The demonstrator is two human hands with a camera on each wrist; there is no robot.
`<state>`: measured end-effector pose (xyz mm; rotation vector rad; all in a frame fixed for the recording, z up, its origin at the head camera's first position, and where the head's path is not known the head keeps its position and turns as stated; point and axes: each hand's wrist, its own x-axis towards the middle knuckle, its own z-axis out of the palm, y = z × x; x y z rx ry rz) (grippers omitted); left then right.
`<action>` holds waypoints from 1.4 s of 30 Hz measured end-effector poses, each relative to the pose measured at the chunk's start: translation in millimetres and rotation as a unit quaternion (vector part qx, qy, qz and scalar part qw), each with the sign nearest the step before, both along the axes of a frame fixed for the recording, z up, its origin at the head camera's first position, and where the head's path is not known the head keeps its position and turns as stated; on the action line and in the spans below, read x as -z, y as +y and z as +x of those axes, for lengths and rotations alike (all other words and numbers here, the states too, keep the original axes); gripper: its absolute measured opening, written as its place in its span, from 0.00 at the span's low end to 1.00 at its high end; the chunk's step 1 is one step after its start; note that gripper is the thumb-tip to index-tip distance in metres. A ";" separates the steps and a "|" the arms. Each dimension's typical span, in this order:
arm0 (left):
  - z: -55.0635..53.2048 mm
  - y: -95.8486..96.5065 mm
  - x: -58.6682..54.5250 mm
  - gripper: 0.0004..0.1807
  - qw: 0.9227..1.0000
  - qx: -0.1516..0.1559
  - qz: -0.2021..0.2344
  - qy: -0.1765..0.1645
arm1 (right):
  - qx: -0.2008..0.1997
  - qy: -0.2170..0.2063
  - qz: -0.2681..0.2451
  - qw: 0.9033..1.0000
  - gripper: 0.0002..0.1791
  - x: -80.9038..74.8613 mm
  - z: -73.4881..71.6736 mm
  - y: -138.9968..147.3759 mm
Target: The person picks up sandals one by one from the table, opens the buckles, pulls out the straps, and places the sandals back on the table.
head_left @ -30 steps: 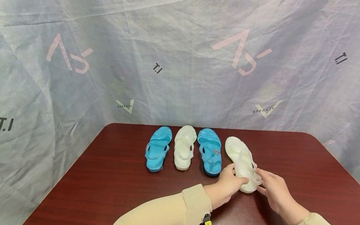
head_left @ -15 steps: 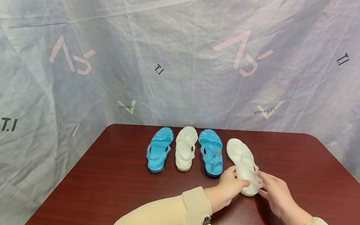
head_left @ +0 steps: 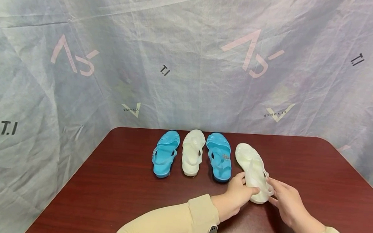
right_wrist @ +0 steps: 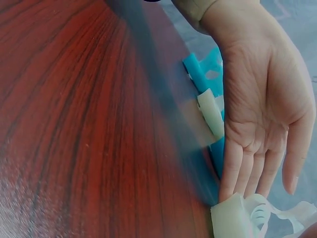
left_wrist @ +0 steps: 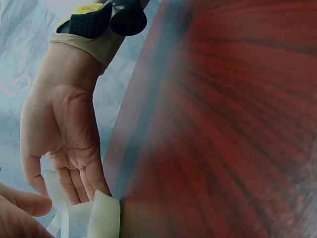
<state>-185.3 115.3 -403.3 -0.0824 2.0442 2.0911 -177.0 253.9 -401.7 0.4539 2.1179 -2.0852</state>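
Note:
Four-strap rows aside, one white jelly sandal (head_left: 247, 156) lies at the right of the row, toe to the upper left. My left hand (head_left: 235, 193) holds its heel end from the left, thumb over the insole and fingers at the side. From the right, my right hand (head_left: 290, 206) grips the heel strap (head_left: 269, 189) between thumb and fingers. In the right wrist view the left hand (right_wrist: 260, 99) reaches behind the white heel (right_wrist: 230, 218). The left wrist view shows the right hand (left_wrist: 67, 119) with fingers partly hidden by the white strap (left_wrist: 57, 198).
Left of it lie a blue sandal (head_left: 219, 164), another white sandal (head_left: 191, 159) and a second blue sandal (head_left: 162, 162), toes to the back edge. The dark red table (head_left: 122, 197) meets a printed grey curtain (head_left: 189, 60) behind.
Both hands stay on the white sandal, which has shifted very slightly toward the front and right. The head view has moved a little. The other sandals lie as before.

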 end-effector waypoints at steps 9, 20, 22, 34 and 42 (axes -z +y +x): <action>2.0 0.4 0.8 0.31 1.000 -0.001 0.008 -0.004 | -0.001 -0.003 0.006 1.000 0.38 0.8 2.8 -0.1; 8.7 -0.4 -0.9 0.31 1.000 0.004 -0.021 0.015 | 0.001 -0.009 0.008 1.000 0.40 4.6 7.5 2.2; 9.7 -0.9 -1.0 0.31 0.999 0.005 -0.031 0.019 | -0.001 -0.009 0.009 1.000 0.40 4.4 7.9 2.5; 5.8 -3.7 -3.0 0.26 0.999 0.023 0.039 -0.004 | -0.035 -0.013 0.062 0.997 0.42 1.7 8.8 5.4; 0.3 -10.0 -6.6 0.28 1.000 0.013 0.005 -0.010 | -0.040 0.006 0.050 0.998 0.37 0.8 10.1 9.8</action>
